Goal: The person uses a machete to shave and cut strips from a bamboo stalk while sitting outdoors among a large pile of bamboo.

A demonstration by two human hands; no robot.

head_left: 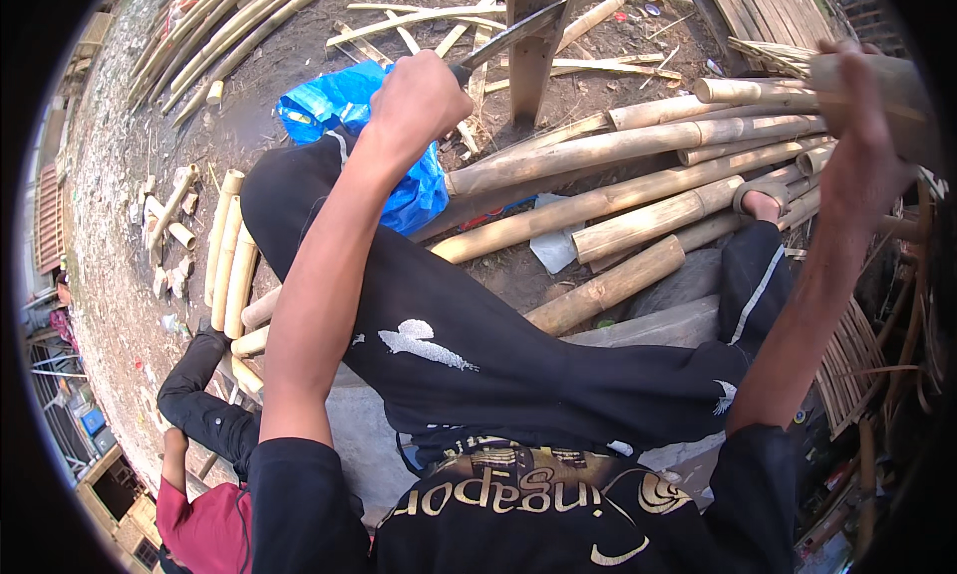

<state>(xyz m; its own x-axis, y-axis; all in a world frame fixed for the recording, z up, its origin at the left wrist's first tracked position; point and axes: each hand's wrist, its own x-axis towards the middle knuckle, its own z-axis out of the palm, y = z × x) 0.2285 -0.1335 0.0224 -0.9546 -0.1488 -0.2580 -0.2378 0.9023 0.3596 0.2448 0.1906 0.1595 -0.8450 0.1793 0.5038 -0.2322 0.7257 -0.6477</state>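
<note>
The left hand [423, 104] is closed around the dark handle of a machete [512, 39], raised above the left knee; the blade slants up and to the right and crosses the upper part of an upright wooden post [528, 88], though whether it is sunk into the wood I cannot tell; the right hand [865, 160], blurred, grips a thick bamboo section [905, 101] at the far right, well apart from the machete; a blue plastic bag [329, 98] lies just beyond the left hand, partly behind the left forearm; bamboo poles [598, 170] lie across the ground between the post and the seated person's legs [518, 355]; split bamboo strips [439, 18] are scattered around the post; more poles [239, 31] are piled at the upper left; another person in a red shirt [209, 524] is at the lower left.
</note>
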